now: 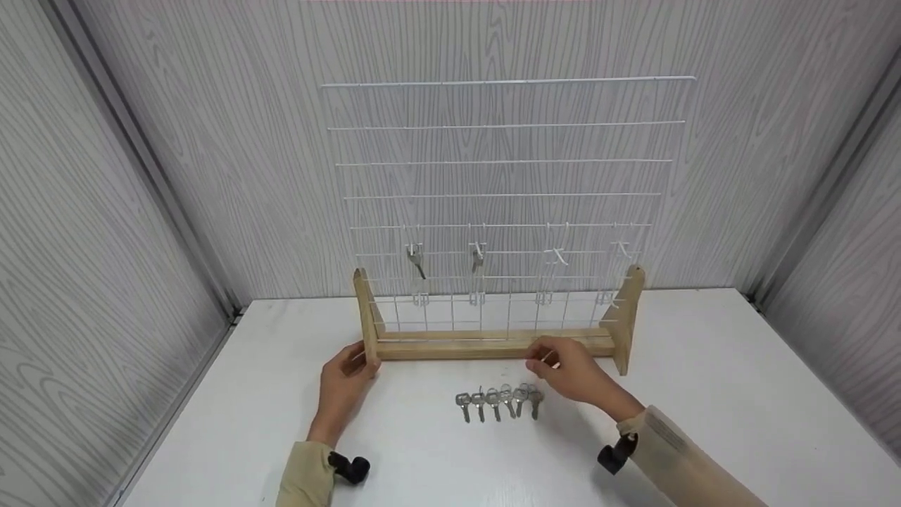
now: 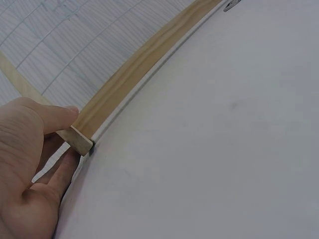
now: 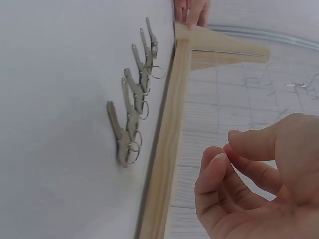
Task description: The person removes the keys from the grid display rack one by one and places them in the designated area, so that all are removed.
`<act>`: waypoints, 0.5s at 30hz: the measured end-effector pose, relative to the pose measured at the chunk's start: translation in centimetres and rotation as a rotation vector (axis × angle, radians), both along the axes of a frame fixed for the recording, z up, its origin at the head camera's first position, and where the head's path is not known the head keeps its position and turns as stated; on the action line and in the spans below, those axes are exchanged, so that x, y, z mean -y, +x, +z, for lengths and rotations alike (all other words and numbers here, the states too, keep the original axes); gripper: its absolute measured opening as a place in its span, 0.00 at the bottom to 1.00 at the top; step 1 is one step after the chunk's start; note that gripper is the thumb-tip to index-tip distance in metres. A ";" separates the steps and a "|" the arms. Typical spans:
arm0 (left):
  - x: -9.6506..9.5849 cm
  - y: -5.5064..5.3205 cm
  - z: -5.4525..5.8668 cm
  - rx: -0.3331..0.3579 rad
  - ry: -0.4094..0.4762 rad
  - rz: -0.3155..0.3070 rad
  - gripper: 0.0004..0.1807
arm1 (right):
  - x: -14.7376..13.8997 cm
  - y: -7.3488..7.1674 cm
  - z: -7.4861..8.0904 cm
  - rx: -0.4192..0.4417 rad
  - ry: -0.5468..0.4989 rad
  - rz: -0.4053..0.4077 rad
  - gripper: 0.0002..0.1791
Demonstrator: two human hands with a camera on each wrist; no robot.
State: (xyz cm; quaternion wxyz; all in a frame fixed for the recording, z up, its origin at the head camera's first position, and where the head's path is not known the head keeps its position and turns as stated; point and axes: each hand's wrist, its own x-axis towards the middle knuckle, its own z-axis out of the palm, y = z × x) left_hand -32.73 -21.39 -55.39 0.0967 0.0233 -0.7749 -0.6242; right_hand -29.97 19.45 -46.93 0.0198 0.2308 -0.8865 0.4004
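Observation:
A white wire grid rack (image 1: 508, 251) stands in a wooden base (image 1: 457, 350) with two upright end pieces. At the base's left end, my left hand (image 1: 343, 384) grips the foot of the wooden end piece (image 2: 77, 139) between thumb and fingers. My right hand (image 1: 571, 370) hovers in front of the base's right half, fingers loosely curled; nothing shows between thumb and fingertips in the right wrist view. Several keys (image 1: 493, 405) with rings lie in a row on the table, just left of that hand. One key (image 1: 417, 262) and another key (image 1: 478, 256) hang from hooks on the grid.
Two more white hooks, a left one (image 1: 557, 257) and a right one (image 1: 621, 248), project from the grid without keys. The white table (image 1: 422, 465) is bounded by a back wall (image 1: 507, 42) and side walls with a grey wood-grain pattern.

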 end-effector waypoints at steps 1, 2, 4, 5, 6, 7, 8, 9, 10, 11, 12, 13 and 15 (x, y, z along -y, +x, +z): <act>0.0 0.0 0.0 0.000 0.000 0.001 0.28 | 0.1 0.1 0.4 -0.015 -0.011 0.001 0.04; 0.0 0.0 0.0 0.001 0.002 0.000 0.28 | 0.2 0.3 0.7 -0.030 -0.021 -0.001 0.04; 0.1 0.1 0.0 -0.010 -0.002 -0.002 0.28 | 0.4 0.5 1.4 -0.057 -0.041 -0.010 0.04; 0.1 0.1 0.0 -0.016 -0.002 -0.001 0.28 | 0.5 0.6 1.7 -0.070 -0.052 -0.015 0.04; 0.1 0.1 0.0 -0.024 -0.003 -0.003 0.28 | 0.6 0.7 2.1 -0.075 -0.063 -0.019 0.04; 0.1 0.1 0.0 -0.032 -0.005 -0.003 0.28 | 0.7 0.8 2.4 -0.083 -0.075 -0.019 0.04; 0.1 0.1 0.0 -0.040 -0.008 -0.002 0.28 | 0.9 0.9 2.7 -0.084 -0.086 -0.024 0.04; 0.1 0.1 0.0 -0.047 -0.009 -0.002 0.28 | 1.0 1.0 3.1 -0.086 -0.097 -0.025 0.04; 0.1 0.1 0.0 -0.053 -0.008 -0.002 0.28 | 1.1 1.0 3.4 -0.092 -0.109 -0.025 0.05; 0.1 0.1 0.0 -0.053 -0.007 -0.001 0.28 | 1.2 1.0 3.7 -0.098 -0.117 -0.025 0.05; 0.1 0.1 -0.1 -0.053 -0.007 -0.002 0.28 | 1.4 1.0 4.0 -0.107 -0.126 -0.024 0.05; 0.1 0.1 -0.1 -0.051 -0.006 0.000 0.28 | 1.5 1.0 4.3 -0.118 -0.133 -0.025 0.05; 0.1 0.2 -0.1 -0.046 -0.007 0.001 0.28 | 1.8 0.9 4.8 -0.140 -0.142 -0.028 0.05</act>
